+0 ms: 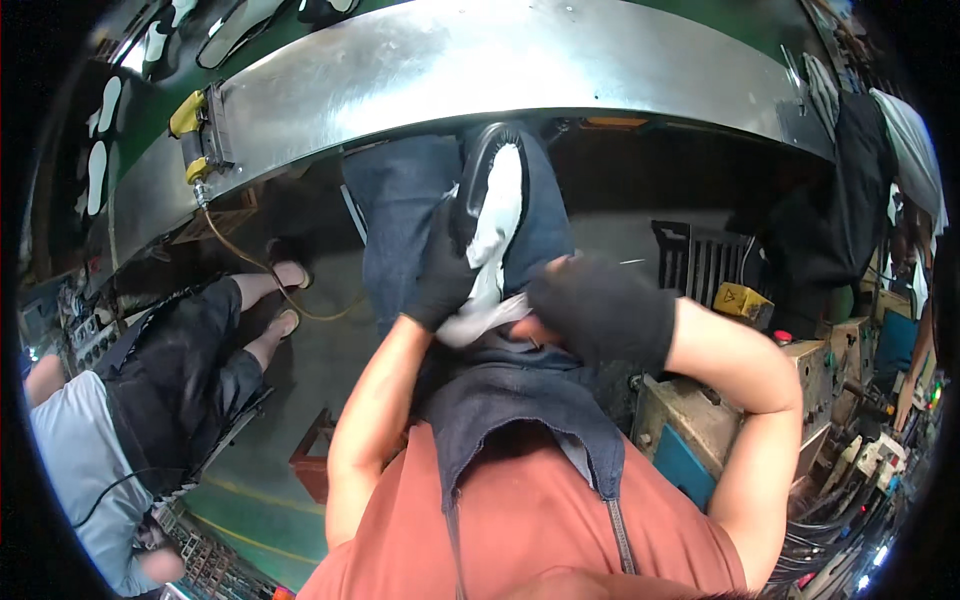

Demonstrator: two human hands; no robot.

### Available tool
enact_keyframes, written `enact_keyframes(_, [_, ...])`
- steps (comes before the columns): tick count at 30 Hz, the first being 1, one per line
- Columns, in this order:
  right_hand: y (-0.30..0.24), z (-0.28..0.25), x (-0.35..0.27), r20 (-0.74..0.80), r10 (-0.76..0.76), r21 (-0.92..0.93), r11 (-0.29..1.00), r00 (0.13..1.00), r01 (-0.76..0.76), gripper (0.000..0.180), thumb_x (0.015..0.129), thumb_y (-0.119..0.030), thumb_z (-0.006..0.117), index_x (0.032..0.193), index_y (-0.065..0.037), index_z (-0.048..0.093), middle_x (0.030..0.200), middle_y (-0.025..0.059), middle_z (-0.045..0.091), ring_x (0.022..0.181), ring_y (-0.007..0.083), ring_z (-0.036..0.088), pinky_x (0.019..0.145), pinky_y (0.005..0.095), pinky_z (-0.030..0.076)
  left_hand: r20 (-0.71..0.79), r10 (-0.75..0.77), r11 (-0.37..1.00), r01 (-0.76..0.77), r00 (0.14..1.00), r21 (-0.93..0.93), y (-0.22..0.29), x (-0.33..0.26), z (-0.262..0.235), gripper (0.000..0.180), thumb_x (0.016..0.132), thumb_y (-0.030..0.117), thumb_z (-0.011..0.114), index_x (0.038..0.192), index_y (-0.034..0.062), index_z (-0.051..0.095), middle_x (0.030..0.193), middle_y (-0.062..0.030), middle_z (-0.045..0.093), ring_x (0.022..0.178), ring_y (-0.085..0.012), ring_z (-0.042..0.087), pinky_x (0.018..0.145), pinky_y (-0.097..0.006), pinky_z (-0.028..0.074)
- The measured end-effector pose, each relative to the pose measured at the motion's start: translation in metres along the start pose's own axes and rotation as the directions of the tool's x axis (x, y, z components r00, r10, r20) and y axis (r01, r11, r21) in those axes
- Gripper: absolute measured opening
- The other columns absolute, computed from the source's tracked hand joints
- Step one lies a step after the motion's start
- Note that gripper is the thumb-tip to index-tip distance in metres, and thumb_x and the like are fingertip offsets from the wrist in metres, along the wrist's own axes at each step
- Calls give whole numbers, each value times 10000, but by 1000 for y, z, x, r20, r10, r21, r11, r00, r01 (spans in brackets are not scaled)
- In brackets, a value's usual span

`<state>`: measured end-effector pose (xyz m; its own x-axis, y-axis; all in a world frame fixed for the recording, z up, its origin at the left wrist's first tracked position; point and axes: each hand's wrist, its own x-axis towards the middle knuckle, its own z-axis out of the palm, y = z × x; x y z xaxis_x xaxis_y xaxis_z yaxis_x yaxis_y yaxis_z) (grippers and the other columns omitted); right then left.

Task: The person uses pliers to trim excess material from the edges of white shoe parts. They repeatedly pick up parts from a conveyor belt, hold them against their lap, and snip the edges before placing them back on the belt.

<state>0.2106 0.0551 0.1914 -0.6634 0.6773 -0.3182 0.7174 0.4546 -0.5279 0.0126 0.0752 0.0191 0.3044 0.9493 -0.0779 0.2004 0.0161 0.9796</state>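
Observation:
A black shoe (508, 190) with a white underside rests bottom up across my lap, toe pointing away from me. My left hand (445, 265), in a black glove, is closed around the left side of the shoe. At its near end, a thin, crumpled white piece of material (480, 318) hangs loose and looks blurred. My right hand (600, 308) is beside it, in a black glove with bare fingertips. Its fingers are pinched together at the edge of the white material. The fingertips are partly smeared by motion. A dark denim apron (400, 190) lies under the shoe.
A shiny metal bench (420, 75) curves across the front, with a yellow nail or staple gun (190, 135) and its hose at the left. Another person (150, 410) sits at the left. A dark plastic chair or crate (700, 262) and a worn machine box (690, 425) stand right.

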Motion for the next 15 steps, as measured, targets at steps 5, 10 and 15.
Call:
enact_keyframes(5, [76, 38, 3, -9, 91, 35, 995, 996, -91, 497, 907, -475, 492, 765, -22, 637, 749, 208, 613, 708, 382, 617, 636, 438, 486, 513, 19, 992, 50, 858, -120, -24, 5, -43, 614, 835, 252, 628, 1346, 25, 373, 1247, -142, 516, 1119, -233, 521, 939, -366, 425])
enact_keyframes(10, [81, 62, -55, -134, 262, 242, 944, 956, -225, 263, 902, -273, 568, 821, -23, 590, 698, 142, 562, 622, 310, 529, 596, 362, 424, 6, -436, 885, 430, 900, -180, 31, 2, -8, 323, 892, 134, 532, 1196, 24, 540, 1060, -143, 634, 971, -241, 610, 843, -313, 472])
enact_keyframes(15, [18, 2, -19, -275, 139, 333, 942, 951, -41, 363, 920, -362, 529, 800, -37, 638, 700, 194, 603, 646, 342, 604, 581, 397, 458, -48, -57, 994, 61, 997, 86, 38, 6, -3, 463, 813, 121, 618, 1240, -6, 490, 1116, -191, 603, 1036, -283, 593, 897, -332, 450])
